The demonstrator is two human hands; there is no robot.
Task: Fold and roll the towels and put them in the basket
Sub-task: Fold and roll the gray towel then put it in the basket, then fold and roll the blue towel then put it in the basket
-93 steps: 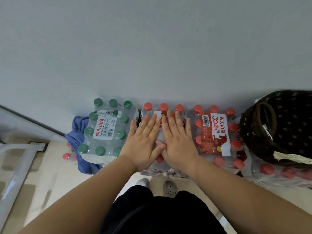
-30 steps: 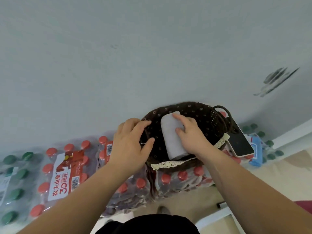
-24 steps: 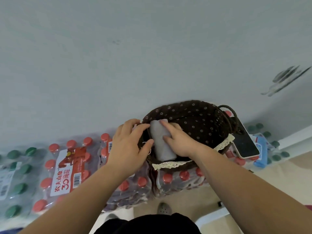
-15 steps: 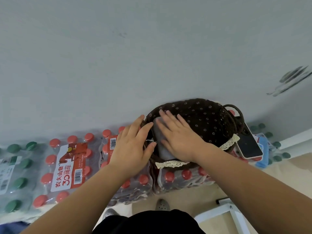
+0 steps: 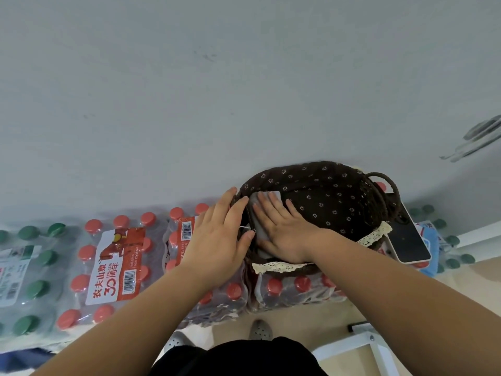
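fingers of right hand now flatten towel in basket.

The scene is lit softly and evenly by diffuse light. Faint shadows are cast low on the wall. Edges are bent and slightly softened by wide-angle distortion.

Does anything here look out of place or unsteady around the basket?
Nothing is spilled or damaged. One oddity: a phone lies on the bumpy bottle packs, beside the basket, where it might slide. The rolled towel sits inside, under the right hand.
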